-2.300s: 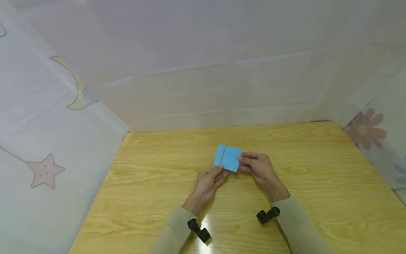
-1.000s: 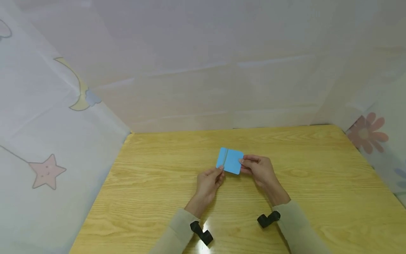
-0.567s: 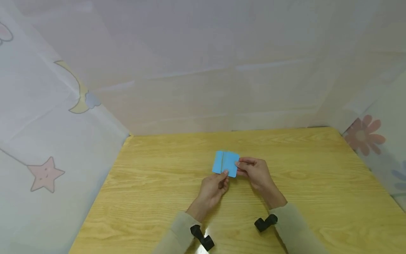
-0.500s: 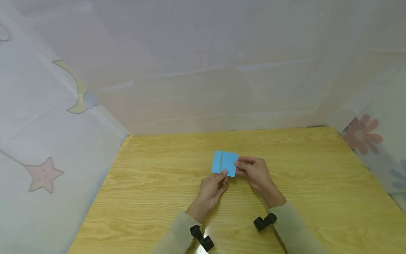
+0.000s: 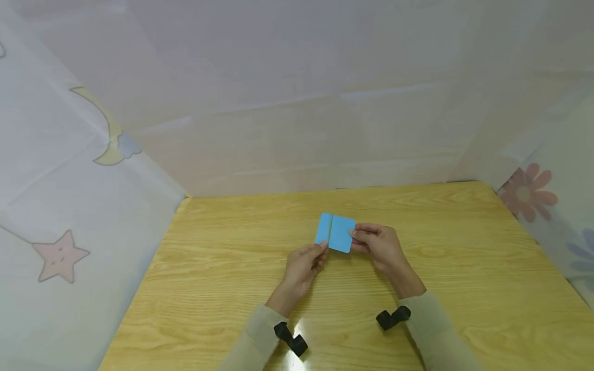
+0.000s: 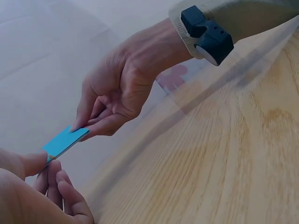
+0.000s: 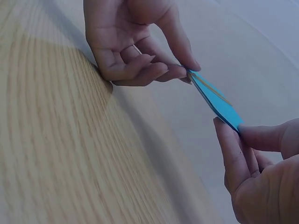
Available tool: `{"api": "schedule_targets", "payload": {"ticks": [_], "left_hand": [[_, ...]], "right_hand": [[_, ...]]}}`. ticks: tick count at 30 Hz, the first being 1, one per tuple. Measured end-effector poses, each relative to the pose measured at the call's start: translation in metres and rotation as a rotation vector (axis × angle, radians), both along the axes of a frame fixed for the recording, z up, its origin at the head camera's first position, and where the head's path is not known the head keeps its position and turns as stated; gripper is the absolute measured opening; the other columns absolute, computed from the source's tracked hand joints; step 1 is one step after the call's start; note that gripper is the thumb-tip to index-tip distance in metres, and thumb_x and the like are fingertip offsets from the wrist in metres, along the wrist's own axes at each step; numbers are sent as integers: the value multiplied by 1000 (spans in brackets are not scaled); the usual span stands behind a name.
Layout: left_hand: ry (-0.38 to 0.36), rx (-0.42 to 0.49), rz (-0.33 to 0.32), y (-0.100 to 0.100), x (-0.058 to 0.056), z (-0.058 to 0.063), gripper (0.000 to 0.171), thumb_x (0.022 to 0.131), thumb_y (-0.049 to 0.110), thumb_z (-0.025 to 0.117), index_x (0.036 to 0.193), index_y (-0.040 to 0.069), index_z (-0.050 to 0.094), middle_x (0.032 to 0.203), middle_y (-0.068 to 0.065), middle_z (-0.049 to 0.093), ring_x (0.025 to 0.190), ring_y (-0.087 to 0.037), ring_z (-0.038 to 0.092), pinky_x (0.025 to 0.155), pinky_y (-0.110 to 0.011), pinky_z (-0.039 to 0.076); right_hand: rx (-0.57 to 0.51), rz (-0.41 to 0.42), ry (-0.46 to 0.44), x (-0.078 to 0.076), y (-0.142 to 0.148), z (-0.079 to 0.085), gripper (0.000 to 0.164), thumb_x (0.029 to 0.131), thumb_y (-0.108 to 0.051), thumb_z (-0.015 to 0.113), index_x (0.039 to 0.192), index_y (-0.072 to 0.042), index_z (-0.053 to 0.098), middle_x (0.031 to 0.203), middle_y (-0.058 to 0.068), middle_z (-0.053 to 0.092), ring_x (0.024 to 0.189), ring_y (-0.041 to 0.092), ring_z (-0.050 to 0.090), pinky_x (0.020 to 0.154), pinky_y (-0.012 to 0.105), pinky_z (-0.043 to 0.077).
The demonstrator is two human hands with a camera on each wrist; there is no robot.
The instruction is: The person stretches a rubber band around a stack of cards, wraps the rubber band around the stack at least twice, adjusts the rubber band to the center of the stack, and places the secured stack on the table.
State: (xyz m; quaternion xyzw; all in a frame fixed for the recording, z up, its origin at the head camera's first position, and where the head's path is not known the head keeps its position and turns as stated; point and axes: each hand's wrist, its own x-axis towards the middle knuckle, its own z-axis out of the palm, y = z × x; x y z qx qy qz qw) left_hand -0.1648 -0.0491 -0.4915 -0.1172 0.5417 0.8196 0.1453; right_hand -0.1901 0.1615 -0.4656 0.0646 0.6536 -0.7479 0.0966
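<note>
Between my hands is a thin blue square pad (image 5: 342, 233) with rounded corners, held above the table. A narrow tan elastic band (image 5: 330, 230) crosses it near its left edge. My left hand (image 5: 300, 269) pinches the lower left edge, thumb on top close to the band's lower end. With thumb and fingers, my right hand (image 5: 382, 248) pinches the right edge. Seen edge-on in the left wrist view, the pad (image 6: 63, 143) looks thin, possibly layered. In the right wrist view the band (image 7: 210, 87) runs along the pad's upper face. Its underside is mostly hidden.
A wooden table (image 5: 223, 242) lies beneath both hands. Pale printed cloth (image 5: 264, 129) hangs behind it and at both sides. Black wrist cameras (image 5: 291, 338) sit on both cuffs.
About half a second ago my left thumb lay right of the band; now it is at the band's lower end. The pad has shifted slightly right and up and turned a little. Both hands still hold it.
</note>
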Motion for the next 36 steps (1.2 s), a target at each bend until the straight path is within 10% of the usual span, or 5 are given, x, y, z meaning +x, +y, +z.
{"api": "schedule_targets", "payload": {"ticks": [13,27,36], "left_hand": [[-5,37,-17,11,4,-1,21,97,11,76,76,8,76,82,0,71,77,-9,62,71,-21,50],[20,-70,-90,4,1,-2,32,97,17,77,109,-13,75,84,1,74,78,-7,64,70,-19,52],[94,-243,-257,-23,-19,2,35,97,25,77,121,-1,76,100,-2,77,90,-12,68,82,-26,57]], "right_hand": [[21,-4,-19,2,-8,-1,43,102,-5,67,137,17,56,93,-3,72,83,8,75,82,24,64],[39,26,-9,0,-1,-2,45,103,-6,66,138,18,53,97,-1,70,83,7,76,81,24,64],[48,60,-22,-1,2,-2,45,102,-5,67,138,17,54,99,1,70,84,10,75,81,25,65]]}}
